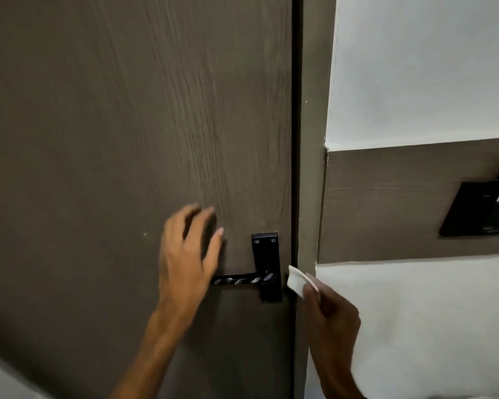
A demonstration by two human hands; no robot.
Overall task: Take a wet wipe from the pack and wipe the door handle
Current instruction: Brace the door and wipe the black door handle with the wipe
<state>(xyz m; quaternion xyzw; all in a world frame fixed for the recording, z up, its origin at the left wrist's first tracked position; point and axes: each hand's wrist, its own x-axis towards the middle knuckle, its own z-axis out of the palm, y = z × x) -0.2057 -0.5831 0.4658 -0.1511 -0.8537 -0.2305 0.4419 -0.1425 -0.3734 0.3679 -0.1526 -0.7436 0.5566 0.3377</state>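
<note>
A black lever door handle [242, 279] on a black backplate [267, 266] is fixed to the brown wood-grain door [127, 125], near its right edge. My left hand [189, 254] is open, fingers spread, in front of the door and covering the lever's left end. My right hand [330, 309] pinches a folded white wet wipe [298, 280] just right of the backplate, at the door's edge. The wipe pack is out of view.
The brown door frame [311, 168] runs down beside the door. To the right is a white wall [415, 67] with a brown wood band [386, 211]. A black wall-mounted box [478, 210] sits on that band at the far right.
</note>
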